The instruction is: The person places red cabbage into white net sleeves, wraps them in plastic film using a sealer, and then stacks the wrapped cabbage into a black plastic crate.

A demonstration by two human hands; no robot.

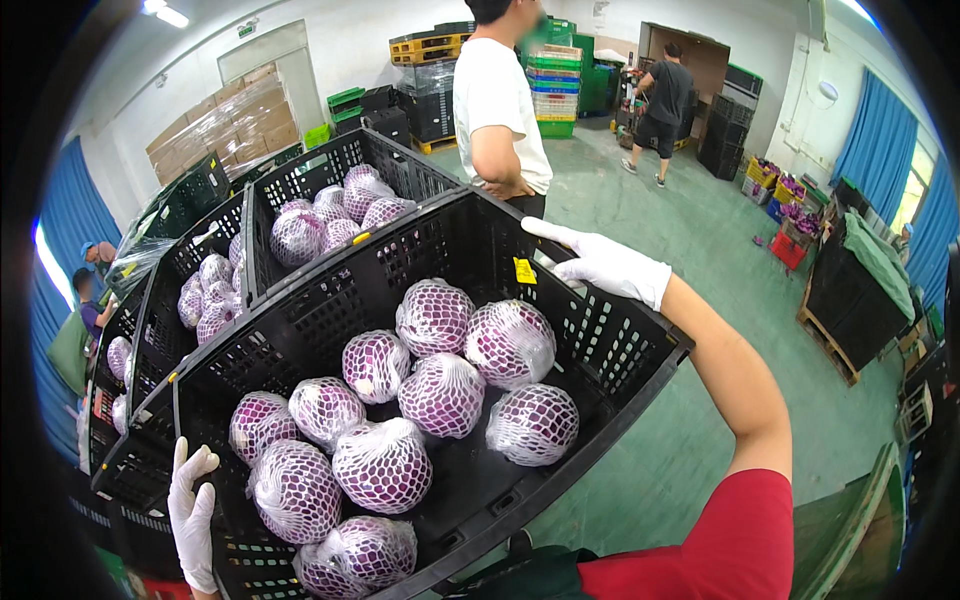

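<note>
A black plastic crate (517, 491) with slotted walls spans the middle of the view, slanted across it. Inside lie several red cabbages (442, 394), each in a white foam net, some with clear film showing. My right hand (611, 262), in a white glove, grips the rim at the crate's right end, beside a yellow tag (525, 271). At the opposite end my left hand (191, 517), also gloved, holds the end wall with its fingers pointing up. Another crate (352, 150) with netted cabbages (300, 232) adjoins the far side.
More cabbage crates (161, 315) line the left. A person in a white shirt (499, 112) stands just beyond; another in dark clothes (667, 97) is farther back. Black crates on a wooden pallet (829, 345) stand right. Stacked crates (555, 90) and wrapped cartons (232, 120) are behind.
</note>
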